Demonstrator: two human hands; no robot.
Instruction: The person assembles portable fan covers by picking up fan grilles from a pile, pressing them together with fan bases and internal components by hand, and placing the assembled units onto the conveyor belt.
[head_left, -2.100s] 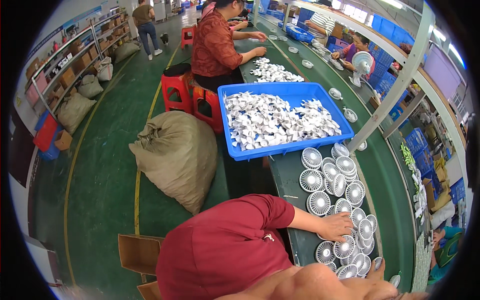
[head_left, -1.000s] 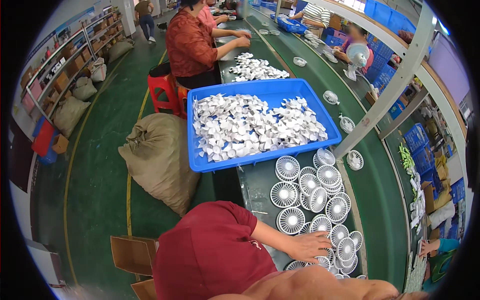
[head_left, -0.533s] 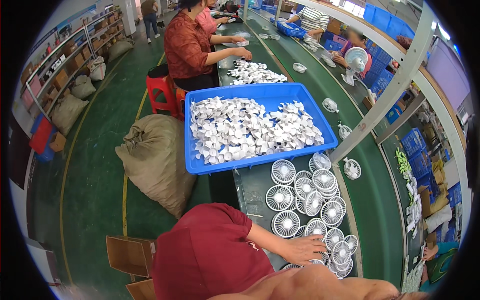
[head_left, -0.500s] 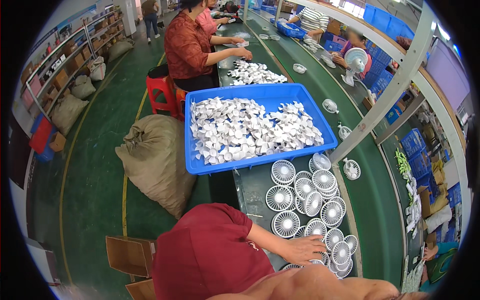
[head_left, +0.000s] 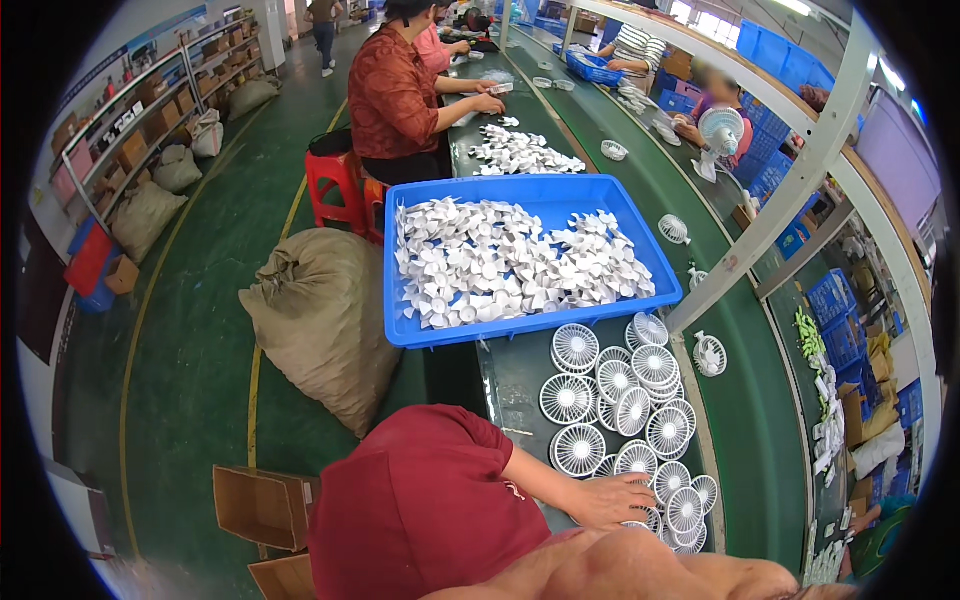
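My left hand, below a dark red sleeve, lies palm down on the near end of a pile of round white fan grilles. Its fingers are stretched out over the grilles, and I see nothing gripped in them. Bare skin looms large along the lower edge, very near the camera. It appears to belong to my right arm or hand, but no fingers can be made out. Beyond the pile, a blue tray holds many white fan blades.
A tied sack and cardboard boxes stand on the floor at left. Right of the grilles, a green conveyor belt carries scattered fan parts beside a white post. Co-workers sit farther along the bench.
The whole view has shifted slightly, moving the tray and grilles a little rightward in the picture. My left hand stays on the grilles. The nearest co-worker's hands have moved slightly.
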